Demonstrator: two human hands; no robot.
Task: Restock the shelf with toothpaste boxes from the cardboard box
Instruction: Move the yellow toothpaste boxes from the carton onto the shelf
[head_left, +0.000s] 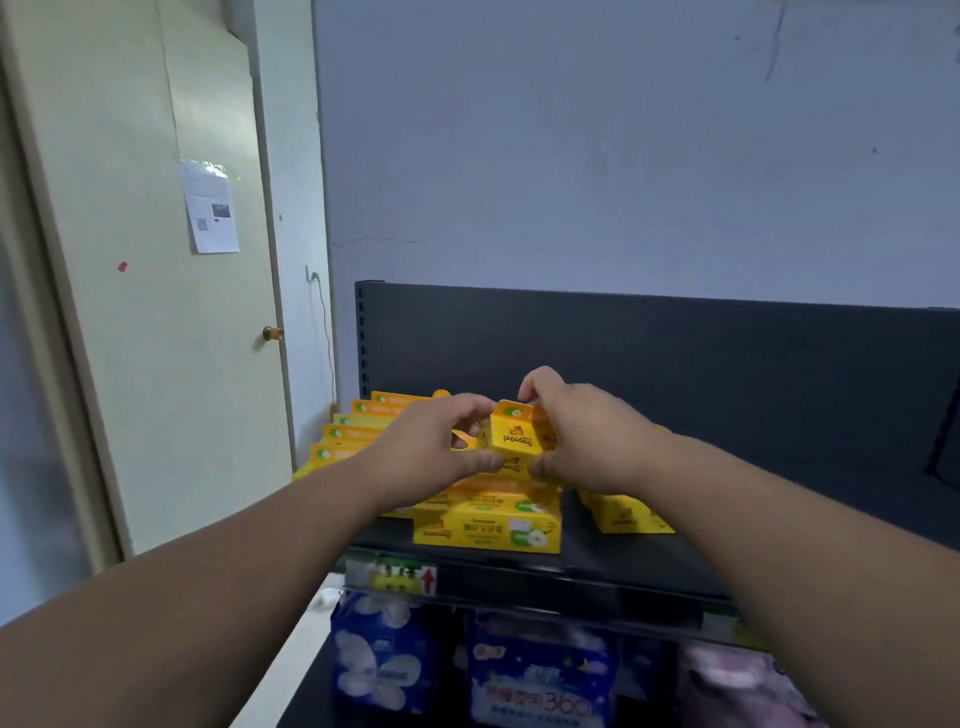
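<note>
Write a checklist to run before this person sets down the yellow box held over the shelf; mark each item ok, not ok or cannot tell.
1. Grip of left hand and right hand on the held box: ok.
2. Bare shelf space to the right: ok.
3. Flat front stack beneath: ok.
4. Undented held box: cannot tell, only its end shows.
5. Supply cardboard box nearby: cannot tell, out of view.

Counts by kind, quick tally
Hands: 2, left hand (436, 441) + right hand (587, 441). Yellow toothpaste boxes: 1 held box (514, 434), approx. 5 in left row (345, 432), min. 2 in front pile (488, 530), 1 right box (631, 517). Lower down: min. 2 blue packs (382, 660), 1 pink pack (737, 686).
</note>
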